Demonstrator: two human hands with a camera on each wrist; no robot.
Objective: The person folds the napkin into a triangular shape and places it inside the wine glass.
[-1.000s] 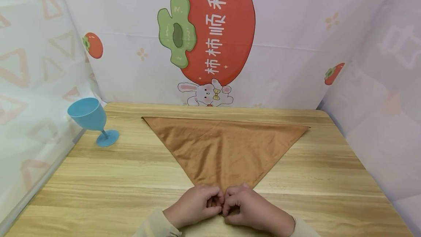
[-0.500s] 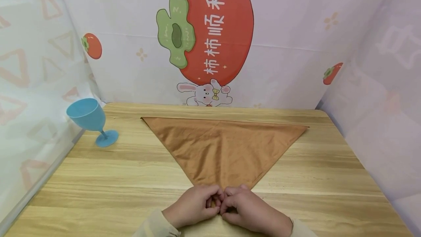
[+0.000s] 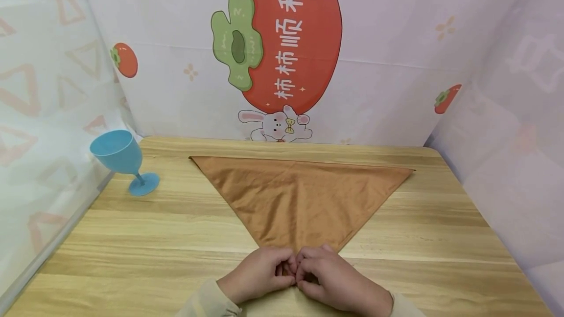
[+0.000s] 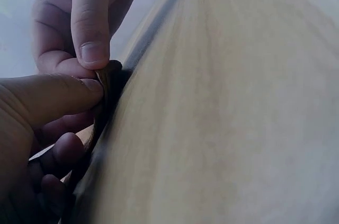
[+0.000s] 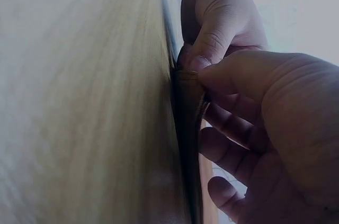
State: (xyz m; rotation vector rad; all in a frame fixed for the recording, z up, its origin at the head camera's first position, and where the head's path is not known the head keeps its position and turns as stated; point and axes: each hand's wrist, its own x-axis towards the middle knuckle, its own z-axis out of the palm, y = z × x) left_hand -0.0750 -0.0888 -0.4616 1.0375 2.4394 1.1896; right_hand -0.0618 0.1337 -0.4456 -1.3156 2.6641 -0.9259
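A brown cloth (image 3: 304, 199) lies on the table as a triangle, its long edge at the back and its near corner under both hands. My left hand (image 3: 264, 273) pinches that near corner between thumb and fingers. Right beside it, my right hand (image 3: 337, 278) pinches the same corner, and the fingertips of the two hands meet. In the left wrist view the pinched edge of the cloth (image 4: 106, 89) stands slightly raised off the wood. The right wrist view shows the cloth (image 5: 186, 97) held at its corner by both thumbs.
A blue goblet (image 3: 119, 153) stands at the table's left side, toward the back. The wooden table (image 3: 154, 238) is bordered by a printed white curtain (image 3: 383, 87) behind and by pale sheets at both sides.
Both hands stay at the cloth's near corner, with only slight finger shifts. The cloth and the goblet keep their places.
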